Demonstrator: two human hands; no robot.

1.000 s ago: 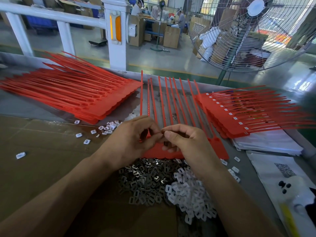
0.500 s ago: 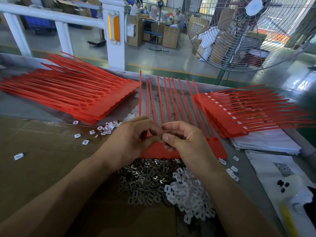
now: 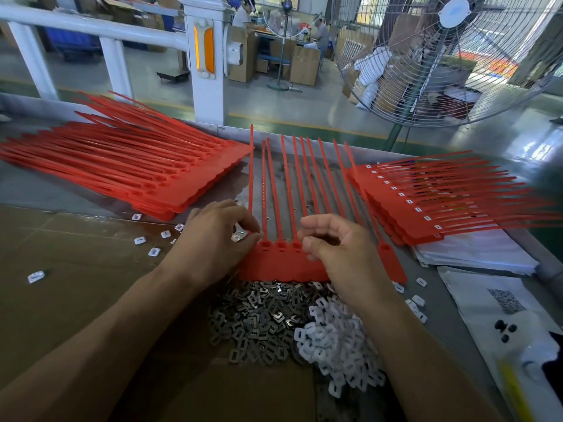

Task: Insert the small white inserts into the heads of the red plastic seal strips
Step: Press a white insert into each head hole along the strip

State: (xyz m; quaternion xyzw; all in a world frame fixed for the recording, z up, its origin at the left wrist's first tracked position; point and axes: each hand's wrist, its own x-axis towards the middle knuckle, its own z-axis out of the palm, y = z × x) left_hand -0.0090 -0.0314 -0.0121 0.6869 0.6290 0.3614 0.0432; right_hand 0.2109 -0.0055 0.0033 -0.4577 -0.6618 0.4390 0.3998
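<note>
**Hands at the heads of the red strips**

The red strips [image 3: 283, 263] lie flat on the table, joined in a row. Their long tails point away from the person, and their heads sit at the near end, between the two hands. The left hand [image 3: 213, 236] pinches the head at the left edge of the row. The right hand [image 3: 338, 245] has curled fingers just above the heads; whether it holds an insert cannot be seen. The white inserts [image 3: 335, 345] are piled just below the strips, nearer the right hand.
</note>
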